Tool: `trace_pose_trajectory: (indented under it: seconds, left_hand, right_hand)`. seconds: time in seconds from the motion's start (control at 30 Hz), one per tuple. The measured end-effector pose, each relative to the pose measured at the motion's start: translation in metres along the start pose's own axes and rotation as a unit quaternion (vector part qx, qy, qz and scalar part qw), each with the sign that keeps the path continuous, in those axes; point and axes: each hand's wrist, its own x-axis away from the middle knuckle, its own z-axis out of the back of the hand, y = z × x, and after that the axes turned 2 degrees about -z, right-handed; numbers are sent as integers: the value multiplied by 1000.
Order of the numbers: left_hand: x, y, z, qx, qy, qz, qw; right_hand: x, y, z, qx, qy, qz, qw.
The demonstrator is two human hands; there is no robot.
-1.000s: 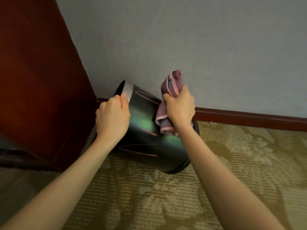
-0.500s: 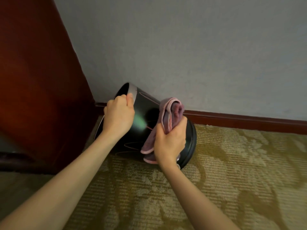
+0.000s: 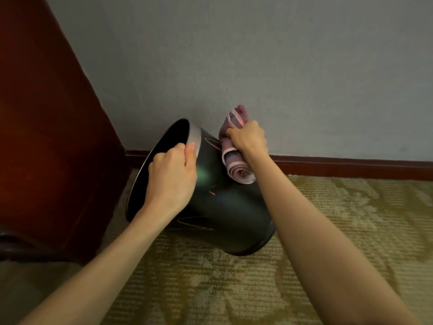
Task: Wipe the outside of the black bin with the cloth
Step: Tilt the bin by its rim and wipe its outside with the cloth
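**Bin tipped for side access, wipe in progress**

Black bin lies tilted on the carpet in the corner, mouth toward the wooden cabinet. Left hand clamped on the rim, likely to steady the tilt and expose the wall. Right hand fisted around the bunched pink cloth, pressing it against the upper side, near the wall.

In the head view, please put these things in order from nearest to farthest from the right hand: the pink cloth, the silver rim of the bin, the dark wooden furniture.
Measured from the right hand:
1. Pink cloth: gripped in this hand, pressed on the black bin.
2. Silver rim: to the left, under the left hand.
3. Dark wooden furniture: far left.
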Motion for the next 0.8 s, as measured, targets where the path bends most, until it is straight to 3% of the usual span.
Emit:
trace_pose_trajectory:
  seconds: [0.1, 0.27, 0.47, 0.6, 0.8]
  left_hand:
    - [0, -2, 1, 4, 4, 1, 1000]
    - [2, -6, 4, 13, -8, 20, 1000]
    - [-11, -2, 3, 14, -38, 57, 998]
    - [-17, 2, 4, 16, -62, 74, 995]
    - [-10, 7, 2, 29, -59, 65, 996]
  right_hand:
    - [-4, -3, -3, 6, -3, -8, 1000]
    - [19, 4, -8, -15, 70, 48, 996]
    - [83, 26, -22, -144, 175, 99, 969]
    - [121, 50, -37, -223, 170, 97, 955]
    - [124, 51, -34, -228, 168, 72, 956]
